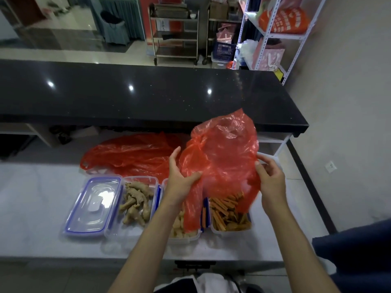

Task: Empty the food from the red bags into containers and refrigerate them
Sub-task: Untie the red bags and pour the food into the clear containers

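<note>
Red bag (220, 157), limp and seemingly emptied, hangs above the right-hand container (230, 216) of orange-brown strips, pinched at its edges by left hand (182, 180) and right hand (271, 176). Next, probably, set it aside by the other bag (131, 153) behind that container, then lid the containers.

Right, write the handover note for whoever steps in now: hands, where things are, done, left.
Hands: left hand and right hand both grip the raised red bag above the containers.
Things: on the white counter, left to right: a lid, a container of ginger, a container of pale food partly hidden by the bag, a container of orange-brown sticks. A second red bag lies behind them.
Done: three containers hold food.
Left: set the bag aside, fit lids, refrigerate.
</note>
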`<act>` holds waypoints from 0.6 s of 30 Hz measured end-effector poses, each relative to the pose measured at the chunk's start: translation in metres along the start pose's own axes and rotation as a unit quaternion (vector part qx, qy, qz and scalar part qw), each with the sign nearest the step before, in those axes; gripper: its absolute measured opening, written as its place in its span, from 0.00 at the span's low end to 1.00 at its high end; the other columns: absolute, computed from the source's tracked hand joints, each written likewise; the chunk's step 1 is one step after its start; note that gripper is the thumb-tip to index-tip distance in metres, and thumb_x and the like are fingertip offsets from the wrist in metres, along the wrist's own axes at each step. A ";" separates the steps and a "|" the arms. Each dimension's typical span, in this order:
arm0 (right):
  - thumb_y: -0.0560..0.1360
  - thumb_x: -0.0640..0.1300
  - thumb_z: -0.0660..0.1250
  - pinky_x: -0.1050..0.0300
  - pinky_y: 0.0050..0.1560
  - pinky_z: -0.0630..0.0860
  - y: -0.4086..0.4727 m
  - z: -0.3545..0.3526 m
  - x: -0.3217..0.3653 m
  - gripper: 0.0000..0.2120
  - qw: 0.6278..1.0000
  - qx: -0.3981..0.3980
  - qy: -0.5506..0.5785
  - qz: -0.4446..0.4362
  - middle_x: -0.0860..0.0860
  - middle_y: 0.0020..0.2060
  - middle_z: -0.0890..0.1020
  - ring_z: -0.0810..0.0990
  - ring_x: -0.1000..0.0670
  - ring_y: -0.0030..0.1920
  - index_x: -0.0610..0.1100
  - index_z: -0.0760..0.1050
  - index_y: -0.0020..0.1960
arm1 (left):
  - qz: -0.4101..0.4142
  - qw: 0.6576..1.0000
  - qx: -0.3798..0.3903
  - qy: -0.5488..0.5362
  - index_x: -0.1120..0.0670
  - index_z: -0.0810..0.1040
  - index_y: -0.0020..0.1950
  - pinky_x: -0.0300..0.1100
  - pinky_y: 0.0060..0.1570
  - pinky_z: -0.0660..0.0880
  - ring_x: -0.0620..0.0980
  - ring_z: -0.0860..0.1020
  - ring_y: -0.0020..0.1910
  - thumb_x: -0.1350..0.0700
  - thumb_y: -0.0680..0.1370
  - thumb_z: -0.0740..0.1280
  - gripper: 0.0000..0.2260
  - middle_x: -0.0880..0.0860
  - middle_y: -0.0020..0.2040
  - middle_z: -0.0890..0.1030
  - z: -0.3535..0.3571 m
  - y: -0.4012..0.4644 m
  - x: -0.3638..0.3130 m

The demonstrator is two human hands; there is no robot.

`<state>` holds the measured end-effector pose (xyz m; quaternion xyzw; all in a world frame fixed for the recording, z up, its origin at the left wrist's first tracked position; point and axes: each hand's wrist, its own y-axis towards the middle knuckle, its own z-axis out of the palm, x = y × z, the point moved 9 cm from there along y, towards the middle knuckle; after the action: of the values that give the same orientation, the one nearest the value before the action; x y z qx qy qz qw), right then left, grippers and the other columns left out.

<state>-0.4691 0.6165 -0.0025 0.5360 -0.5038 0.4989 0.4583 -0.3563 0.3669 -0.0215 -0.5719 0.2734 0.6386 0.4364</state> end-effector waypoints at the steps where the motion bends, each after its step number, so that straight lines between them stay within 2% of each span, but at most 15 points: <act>1: 0.83 0.47 0.65 0.46 0.49 0.84 0.001 -0.001 0.003 0.09 1.000 -0.013 0.018 0.003 0.44 0.51 0.85 0.85 0.46 0.48 0.56 0.80 0.60 | 0.027 0.999 0.006 0.030 0.37 0.60 0.79 0.41 0.55 0.82 0.43 0.79 0.64 0.63 0.76 0.76 0.41 0.44 0.69 0.73 0.001 -0.001 -0.005; 3: 0.84 0.46 0.63 0.47 0.46 0.85 0.005 0.001 0.007 0.09 0.998 -0.026 0.047 0.023 0.45 0.50 0.86 0.87 0.45 0.47 0.55 0.80 0.59 | 0.064 0.996 0.019 0.058 0.36 0.61 0.79 0.37 0.56 0.81 0.38 0.77 0.66 0.63 0.77 0.75 0.39 0.40 0.71 0.72 0.005 -0.003 -0.012; 4: 0.84 0.46 0.63 0.48 0.45 0.85 0.007 0.004 0.008 0.09 0.997 -0.025 0.059 0.039 0.45 0.49 0.86 0.87 0.46 0.45 0.54 0.80 0.60 | 0.067 0.996 0.024 0.058 0.35 0.63 0.78 0.39 0.58 0.81 0.38 0.78 0.66 0.63 0.78 0.74 0.37 0.41 0.71 0.73 0.008 -0.002 -0.012; 8: 0.84 0.44 0.63 0.55 0.39 0.84 0.008 0.023 0.014 0.08 0.996 0.022 0.058 0.064 0.44 0.48 0.87 0.88 0.48 0.42 0.51 0.78 0.61 | 0.003 0.999 0.036 0.004 0.38 0.71 0.72 0.50 0.56 0.83 0.49 0.85 0.58 0.59 0.81 0.71 0.24 0.50 0.66 0.81 0.021 0.004 -0.001; 10: 0.84 0.45 0.64 0.53 0.45 0.85 0.005 0.037 0.015 0.08 0.997 0.059 0.031 0.046 0.47 0.51 0.86 0.87 0.48 0.48 0.53 0.79 0.60 | -0.042 0.996 0.041 -0.063 0.42 0.72 0.71 0.55 0.59 0.82 0.54 0.85 0.58 0.51 0.81 0.72 0.20 0.54 0.64 0.84 0.031 0.007 0.006; 12: 0.83 0.44 0.66 0.55 0.48 0.84 -0.002 0.057 0.012 0.09 0.991 0.127 0.009 0.033 0.51 0.52 0.86 0.87 0.49 0.53 0.55 0.80 0.59 | -0.069 0.992 0.047 -0.097 0.45 0.72 0.70 0.61 0.59 0.82 0.58 0.86 0.58 0.46 0.77 0.75 0.24 0.56 0.62 0.85 0.042 0.008 0.012; 15: 0.83 0.41 0.66 0.60 0.50 0.82 -0.019 0.091 0.003 0.13 0.962 0.269 -0.036 0.030 0.53 0.55 0.86 0.85 0.51 0.57 0.53 0.79 0.64 | -0.065 0.996 0.009 -0.063 0.48 0.71 0.68 0.62 0.60 0.81 0.58 0.85 0.58 0.45 0.70 0.82 0.32 0.57 0.60 0.85 0.044 0.016 0.018; 17: 0.83 0.41 0.66 0.58 0.56 0.82 -0.027 0.103 -0.002 0.16 0.939 0.338 -0.052 0.032 0.54 0.59 0.85 0.84 0.54 0.60 0.52 0.78 0.68 | -0.049 0.998 -0.026 -0.029 0.50 0.72 0.66 0.59 0.61 0.81 0.56 0.85 0.57 0.49 0.70 0.82 0.30 0.57 0.60 0.85 0.037 0.023 0.020; 18: 0.83 0.42 0.66 0.57 0.57 0.82 -0.027 0.104 -0.002 0.16 0.936 0.347 -0.053 0.035 0.55 0.59 0.85 0.84 0.54 0.60 0.52 0.78 0.69 | -0.045 0.998 -0.041 -0.020 0.51 0.72 0.66 0.57 0.60 0.82 0.55 0.85 0.57 0.52 0.73 0.80 0.26 0.57 0.59 0.84 0.032 0.026 0.021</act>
<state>-0.4345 0.5149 -0.0124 0.6690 -0.3415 0.6295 0.1988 -0.3941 0.3872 -0.0391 -0.5882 0.2123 0.6404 0.4459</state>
